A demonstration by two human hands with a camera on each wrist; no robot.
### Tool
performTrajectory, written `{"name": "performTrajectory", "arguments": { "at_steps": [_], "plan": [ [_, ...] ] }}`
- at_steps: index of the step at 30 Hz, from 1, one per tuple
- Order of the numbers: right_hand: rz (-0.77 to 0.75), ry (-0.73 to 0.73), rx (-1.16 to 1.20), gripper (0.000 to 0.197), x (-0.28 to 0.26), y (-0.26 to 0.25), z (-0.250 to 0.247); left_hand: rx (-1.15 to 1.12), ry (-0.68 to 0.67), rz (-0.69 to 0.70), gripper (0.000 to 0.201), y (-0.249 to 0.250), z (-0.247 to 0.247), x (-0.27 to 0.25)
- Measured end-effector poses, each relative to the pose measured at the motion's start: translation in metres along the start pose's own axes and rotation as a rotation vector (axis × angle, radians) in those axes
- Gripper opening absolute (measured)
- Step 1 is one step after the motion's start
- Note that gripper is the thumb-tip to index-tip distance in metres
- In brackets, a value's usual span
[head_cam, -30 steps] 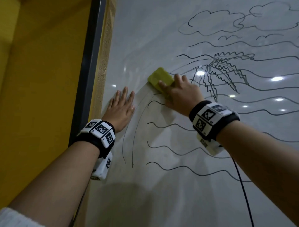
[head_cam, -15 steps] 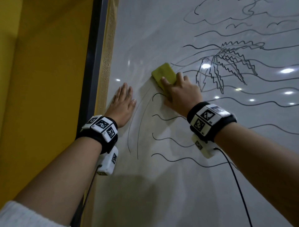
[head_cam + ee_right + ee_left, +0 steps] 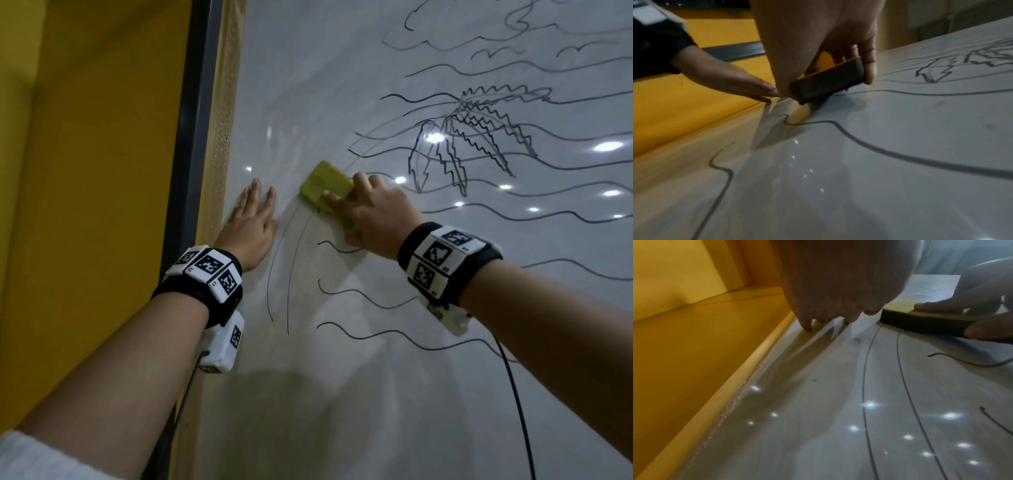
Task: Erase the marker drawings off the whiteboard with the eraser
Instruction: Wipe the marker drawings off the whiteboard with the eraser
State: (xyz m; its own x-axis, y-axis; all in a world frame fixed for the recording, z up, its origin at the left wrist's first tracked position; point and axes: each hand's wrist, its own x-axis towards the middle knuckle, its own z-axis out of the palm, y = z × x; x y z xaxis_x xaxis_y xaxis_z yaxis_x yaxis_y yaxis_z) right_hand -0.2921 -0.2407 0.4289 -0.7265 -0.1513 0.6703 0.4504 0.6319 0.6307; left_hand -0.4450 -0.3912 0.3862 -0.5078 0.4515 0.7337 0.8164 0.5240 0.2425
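Glossy whiteboard (image 3: 308, 102) takes my left hand (image 3: 251, 222) spread flat near its yellow edge, while at three o'clock my right hand (image 3: 373, 214) grips the rectangular eraser (image 3: 325, 183), its dark felt underside visible only from my wrists, against black marker lines (image 3: 376, 298).

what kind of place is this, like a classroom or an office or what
Hard to say which: probably a classroom or meeting room. A large wall-mounted whiteboard covered in marker drawings, a yellow wall beside it, and ceiling lights reflected in the board.

Our right hand (image 3: 373, 212) grips the yellow eraser (image 3: 325, 186) against the whiteboard (image 3: 376, 394), left of the marker palm tree (image 3: 472, 137); our left hand (image 3: 251, 222) lies flat left of the eraser.
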Motion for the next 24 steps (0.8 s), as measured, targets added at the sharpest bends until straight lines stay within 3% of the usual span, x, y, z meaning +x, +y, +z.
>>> {"name": "performTrajectory", "arguments": {
  "at_steps": [6,11,17,20,24],
  "plan": [
    [0.200,0.066,0.107,0.068,0.007,0.009,-0.005,0.158,-0.124,-0.049,0.087,0.003,0.002,-0.010],
    [0.047,0.020,0.074,0.067,-0.001,-0.006,0.003,0.210,-0.186,-0.060,0.091,0.000,0.006,-0.019],
    [0.113,0.033,0.123,0.068,0.000,-0.008,0.000,0.238,-0.210,-0.069,0.096,-0.003,0.013,-0.030],
    [0.038,-0.014,0.126,0.067,-0.004,-0.030,0.009,0.237,-0.213,-0.080,0.100,-0.005,0.020,-0.038],
    [-0.011,0.027,0.095,0.065,-0.001,-0.017,0.003,0.222,-0.228,-0.105,0.102,-0.007,0.030,-0.049]
  ]
}}
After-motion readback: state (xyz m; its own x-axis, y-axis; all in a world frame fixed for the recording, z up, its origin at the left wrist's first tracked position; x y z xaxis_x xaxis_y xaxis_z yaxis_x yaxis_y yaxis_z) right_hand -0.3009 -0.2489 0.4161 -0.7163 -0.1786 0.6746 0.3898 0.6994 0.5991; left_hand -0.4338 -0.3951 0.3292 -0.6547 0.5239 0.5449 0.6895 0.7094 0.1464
